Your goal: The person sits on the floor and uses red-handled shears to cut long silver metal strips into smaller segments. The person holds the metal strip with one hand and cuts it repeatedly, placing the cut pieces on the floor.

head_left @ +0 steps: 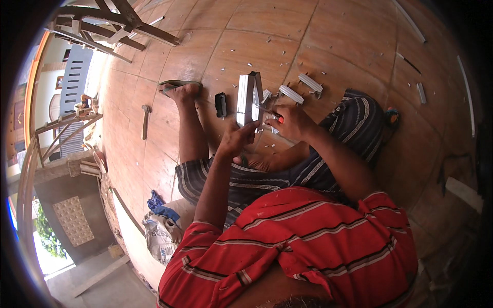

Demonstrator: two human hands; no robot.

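My left hand [239,138] is closed around the lower end of a silver metal channel [245,100], a bent profile held upright in front of my shins. My right hand [294,122] is closed on a hand tool [280,119] with a red and black handle. Its thin dark end reaches to the channel's right side; my fingers hide most of it, so its exact kind is unclear. Just beyond my right hand lie short ribbed metal offcuts [291,94]. To the left of the channel, a black open case [221,104] rests on the tiles.
A hammer [145,122] lies on the tiled floor [257,31] at left. Small metal scraps are scattered ahead, with long metal strips [466,95] at right. A wooden trestle [115,25] stands far left. Beside my left hip sits a printed sack [160,237].
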